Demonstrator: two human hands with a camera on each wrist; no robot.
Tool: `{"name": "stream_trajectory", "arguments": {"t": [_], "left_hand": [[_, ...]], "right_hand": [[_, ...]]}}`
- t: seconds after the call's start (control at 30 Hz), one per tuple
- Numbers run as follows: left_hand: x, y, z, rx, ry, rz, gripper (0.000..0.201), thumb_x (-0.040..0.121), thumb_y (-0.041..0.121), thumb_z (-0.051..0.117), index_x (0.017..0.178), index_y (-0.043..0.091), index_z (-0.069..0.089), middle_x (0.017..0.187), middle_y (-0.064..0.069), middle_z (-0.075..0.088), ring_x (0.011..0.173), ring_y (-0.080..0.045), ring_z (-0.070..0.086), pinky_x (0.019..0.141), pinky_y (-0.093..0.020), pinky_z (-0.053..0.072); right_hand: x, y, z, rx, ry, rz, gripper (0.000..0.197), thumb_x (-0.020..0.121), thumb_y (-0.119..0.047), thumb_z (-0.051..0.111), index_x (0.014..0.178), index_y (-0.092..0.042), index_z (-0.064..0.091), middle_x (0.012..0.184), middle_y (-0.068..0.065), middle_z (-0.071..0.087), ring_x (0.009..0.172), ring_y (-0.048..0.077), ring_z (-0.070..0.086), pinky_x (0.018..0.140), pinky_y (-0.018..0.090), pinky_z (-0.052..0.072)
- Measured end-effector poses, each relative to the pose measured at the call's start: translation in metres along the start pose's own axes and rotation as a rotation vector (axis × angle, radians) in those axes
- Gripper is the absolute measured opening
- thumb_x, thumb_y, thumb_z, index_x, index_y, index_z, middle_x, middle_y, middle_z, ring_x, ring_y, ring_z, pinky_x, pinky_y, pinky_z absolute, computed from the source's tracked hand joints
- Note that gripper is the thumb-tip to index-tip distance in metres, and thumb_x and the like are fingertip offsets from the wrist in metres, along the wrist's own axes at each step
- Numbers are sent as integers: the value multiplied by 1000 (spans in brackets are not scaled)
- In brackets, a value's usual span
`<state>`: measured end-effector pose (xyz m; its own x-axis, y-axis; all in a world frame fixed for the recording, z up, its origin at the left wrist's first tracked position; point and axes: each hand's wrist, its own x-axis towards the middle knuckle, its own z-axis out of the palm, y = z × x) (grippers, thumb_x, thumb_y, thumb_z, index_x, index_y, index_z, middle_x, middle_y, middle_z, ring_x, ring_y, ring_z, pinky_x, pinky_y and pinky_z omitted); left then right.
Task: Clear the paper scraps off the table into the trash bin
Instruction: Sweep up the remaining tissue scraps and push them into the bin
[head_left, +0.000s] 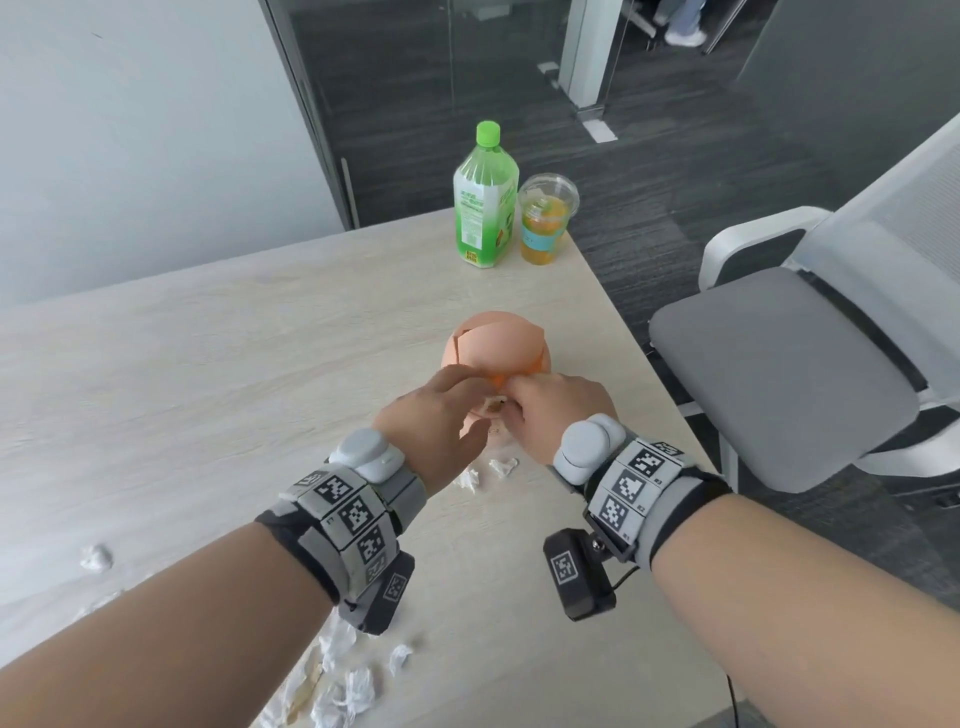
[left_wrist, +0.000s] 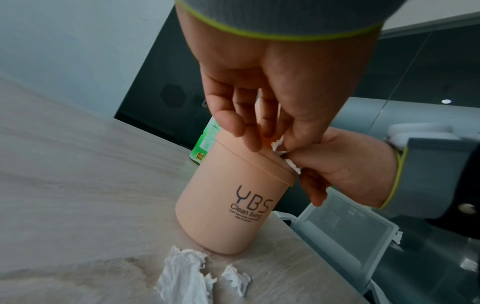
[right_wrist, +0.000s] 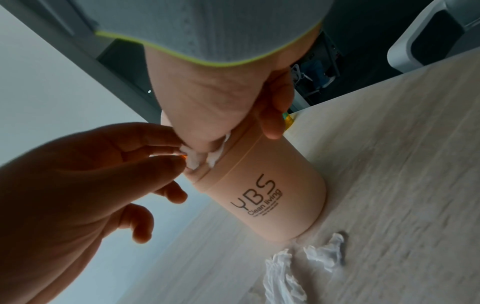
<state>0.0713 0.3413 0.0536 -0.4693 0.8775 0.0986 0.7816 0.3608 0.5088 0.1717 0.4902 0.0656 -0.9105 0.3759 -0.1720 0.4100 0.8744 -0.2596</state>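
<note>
Trash bin (left_wrist: 228, 207) upright, mouth up — both hands' grips, left hand (head_left: 441, 415) and right hand (head_left: 550, 415), pinch paper scrap (left_wrist: 279, 145) at its rim.

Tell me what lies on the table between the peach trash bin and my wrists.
Two crumpled white paper scraps lie on the table, just before the foot of the peach trash bin. Both wrist views show them plainly; the head view partly hides them.

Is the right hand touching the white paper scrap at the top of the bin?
Touching. The right wrist view shows the right hand pressing its fingertips onto the paper scrap at the bin lid.
</note>
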Motion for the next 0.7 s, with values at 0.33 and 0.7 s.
{"name": "stream_trajectory", "arguments": {"t": [0.33, 0.7], "left_hand": [[19, 18, 9, 377, -399, -88, 35, 94, 40, 43, 124, 28, 56, 124, 11, 57, 91, -20, 64, 64, -34, 51], [10, 4, -2, 44, -96, -26, 33, 89, 29, 58, 121, 32, 64, 131, 16, 58, 82, -14, 68, 65, -31, 53]], "right_hand": [[-16, 7, -2, 183, 107, -105, 27, 92, -35, 54, 118, -39, 59, 87, -10, 70, 72, 18, 65, 63, 33, 53], [-32, 33, 20, 237, 338, -187, 14, 86, -24, 63, 99, -25, 64, 106, -14, 63, 62, 4, 45, 51, 34, 50]]}}
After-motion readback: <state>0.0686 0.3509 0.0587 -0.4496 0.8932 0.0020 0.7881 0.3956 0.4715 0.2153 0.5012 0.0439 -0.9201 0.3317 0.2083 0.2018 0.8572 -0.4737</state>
